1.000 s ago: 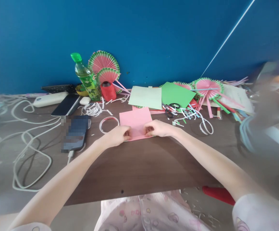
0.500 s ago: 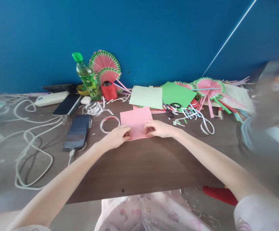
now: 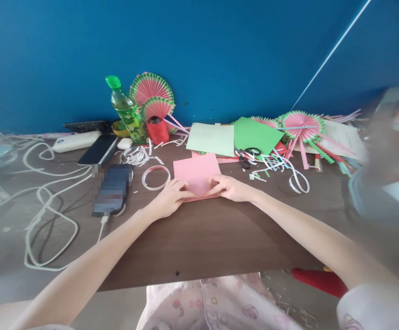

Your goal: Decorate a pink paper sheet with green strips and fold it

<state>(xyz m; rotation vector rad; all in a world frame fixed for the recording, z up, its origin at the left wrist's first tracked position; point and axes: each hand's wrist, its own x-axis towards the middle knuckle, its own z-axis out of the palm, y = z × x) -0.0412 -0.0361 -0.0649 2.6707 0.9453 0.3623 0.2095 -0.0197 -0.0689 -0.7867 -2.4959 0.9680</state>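
Observation:
A sheet of pink paper lies on the brown table in front of me. My left hand is closed on its near left edge, thumb and fingers pinching the paper. At the near right edge my right hand pinches it the same way. Between the two hands the near edge looks slightly bent up. A roll of tape lies just left of the sheet, close to my left hand. Beyond the sheet are a pale green sheet and a bright green sheet, with black-handled scissors nearby.
Pleated paper fans lean on the blue wall beside a green-capped bottle and a red spool. A phone and looping white cables are on the left. Paper strips litter the right side.
My fingertips have moved closer together along the near edge of the pink paper, which now bends up slightly between them. The view has shifted a little.

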